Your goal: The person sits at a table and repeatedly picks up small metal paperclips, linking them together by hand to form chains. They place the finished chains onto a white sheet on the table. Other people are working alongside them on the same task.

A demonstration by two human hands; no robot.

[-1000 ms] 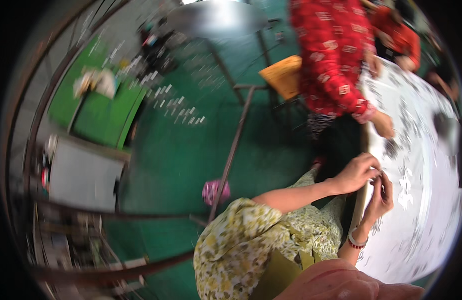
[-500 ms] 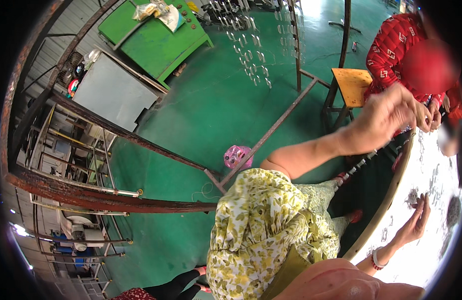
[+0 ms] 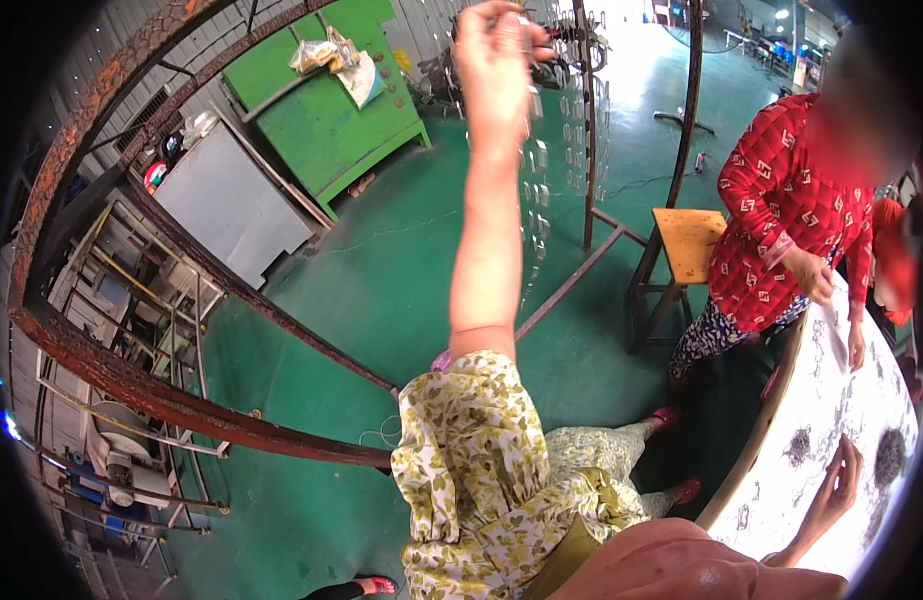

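My left hand is raised at the top of the view, with its arm stretched out and fingers bent in a pinch. A thin strand of small shiny metal links hangs just below it, alongside the forearm, and seems to be held at the fingertips. Other hanging strands are close by on a dark metal rack. At the lower right, my right hand is over the white tabletop, fingers stretched out. It is near a dark heap of small pieces and a smaller heap.
A person in a red patterned top works at the table's far side, beside a wooden stool. Rusty metal frame bars cross the left. Behind stand a green cabinet and a grey panel.
My left hand has swung left and upward from beside the table to the hanging strands, the thin strand moving with it. My right hand stays over the table. The view has shifted.
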